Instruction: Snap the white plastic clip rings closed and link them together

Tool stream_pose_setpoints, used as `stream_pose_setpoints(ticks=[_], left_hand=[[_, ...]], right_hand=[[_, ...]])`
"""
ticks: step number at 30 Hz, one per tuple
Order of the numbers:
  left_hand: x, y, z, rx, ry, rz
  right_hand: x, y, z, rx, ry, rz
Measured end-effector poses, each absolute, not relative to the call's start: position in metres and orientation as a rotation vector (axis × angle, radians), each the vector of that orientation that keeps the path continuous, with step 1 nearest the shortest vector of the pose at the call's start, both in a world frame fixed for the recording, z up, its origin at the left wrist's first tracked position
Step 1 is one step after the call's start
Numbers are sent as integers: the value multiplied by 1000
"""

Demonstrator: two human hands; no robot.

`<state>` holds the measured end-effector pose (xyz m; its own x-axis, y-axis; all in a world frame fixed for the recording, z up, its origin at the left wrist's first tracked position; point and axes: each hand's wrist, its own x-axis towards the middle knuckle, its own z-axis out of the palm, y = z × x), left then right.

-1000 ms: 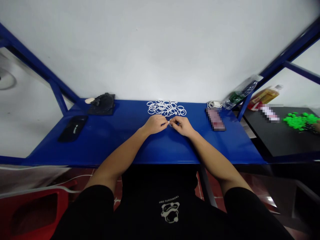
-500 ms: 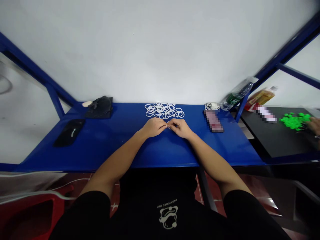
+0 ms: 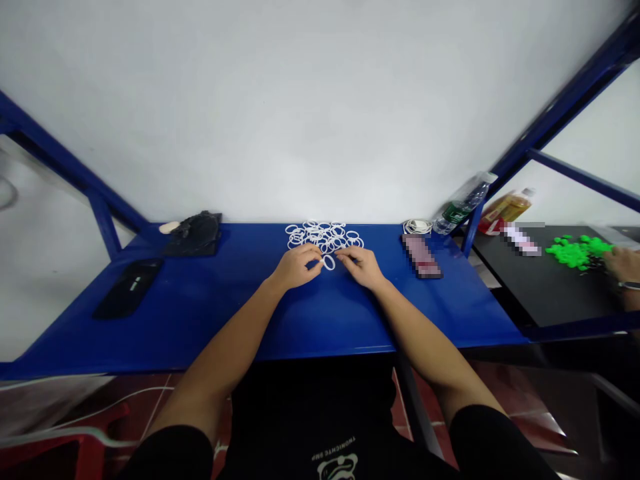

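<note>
My left hand [image 3: 299, 265] is closed in a pinch on the edge of a small white plastic ring [image 3: 329, 262], which hangs just right of its fingertips. Facing it from the other side, my right hand [image 3: 364, 267] has thumb and forefinger slightly apart beside the ring; nothing shows between them. Just beyond both hands, a loose pile of white plastic rings [image 3: 320, 235] lies on the blue table [image 3: 320, 313]. My hands partly cover the pile's near edge.
A black phone-like object [image 3: 129, 288] and a crumpled black bag [image 3: 196, 233] lie left. On the right are a blurred-out phone [image 3: 421, 255], a coiled white cable [image 3: 417, 227] and a water bottle [image 3: 463, 203]. Another person's hand [image 3: 623, 263] is by green pieces [image 3: 575, 252] on a dark table.
My fingertips have moved from nearly touching to apart. A white ring now shows at my left fingertips, and my right hand has drawn slightly away. The view has tilted up a little.
</note>
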<state>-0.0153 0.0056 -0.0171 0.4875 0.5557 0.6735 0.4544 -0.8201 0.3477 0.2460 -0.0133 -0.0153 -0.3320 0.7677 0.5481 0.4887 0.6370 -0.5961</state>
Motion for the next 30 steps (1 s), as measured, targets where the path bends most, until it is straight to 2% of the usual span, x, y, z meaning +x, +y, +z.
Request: stream_pose_setpoints(ticks=[4, 11, 15, 22, 30], left_hand=[[-32, 13, -17, 2486, 950, 1164], [-38, 18, -15, 2392, 1196, 638], [-34, 22, -18, 2358, 1283, 596], [-28, 20, -21, 2404, 1178, 609], [-20, 14, -22, 2450, 940, 661]], right_hand=[[273, 7, -27, -1302, -1920, 293], [280, 32, -39, -1551, -1951, 238], [272, 30, -37, -1652, -1995, 214], [279, 19, -24, -1666, -1875, 167], [247, -16, -6, -1192, -1784, 310]])
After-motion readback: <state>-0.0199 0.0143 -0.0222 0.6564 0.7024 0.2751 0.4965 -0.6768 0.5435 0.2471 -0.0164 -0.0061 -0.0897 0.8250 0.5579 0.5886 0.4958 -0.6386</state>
